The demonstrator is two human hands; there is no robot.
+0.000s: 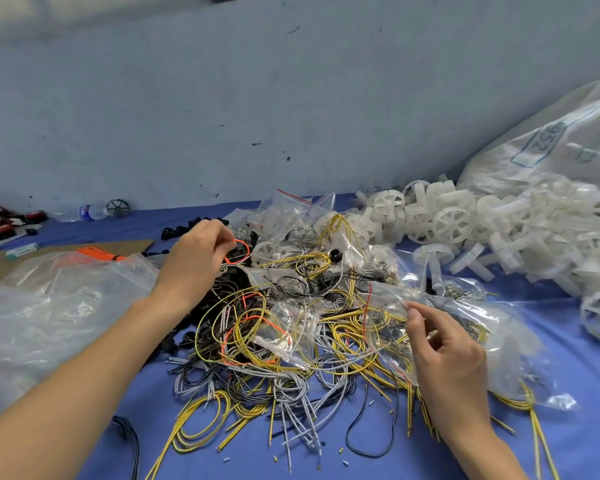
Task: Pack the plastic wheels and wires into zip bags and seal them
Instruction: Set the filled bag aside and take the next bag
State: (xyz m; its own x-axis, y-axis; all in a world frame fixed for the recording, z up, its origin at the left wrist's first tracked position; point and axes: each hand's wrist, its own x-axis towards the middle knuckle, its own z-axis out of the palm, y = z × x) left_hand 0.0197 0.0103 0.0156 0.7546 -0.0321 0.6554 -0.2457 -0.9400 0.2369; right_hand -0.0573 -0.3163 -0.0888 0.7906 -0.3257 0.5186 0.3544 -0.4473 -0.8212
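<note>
- Pinching an orange wire loop (239,251) between left hand (194,261) fingers (222,235), just above the far-left edge of the wire pile (257,341).
- Pinching a clear zip bag (465,310) with right hand (447,358) fingers (414,317) over the pile's right side; probably calls for carrying the loop rightward and nearer, to the bag.
- Heaped beyond the pile's far-right: plastic wheels (447,220), untouched.

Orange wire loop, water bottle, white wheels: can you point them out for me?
orange wire loop (239,240), head view, top arc of the loop.
water bottle (86,212), head view, its blue and white label.
white wheels (451,221), head view, hub of one spoked wheel in the pile.
</note>
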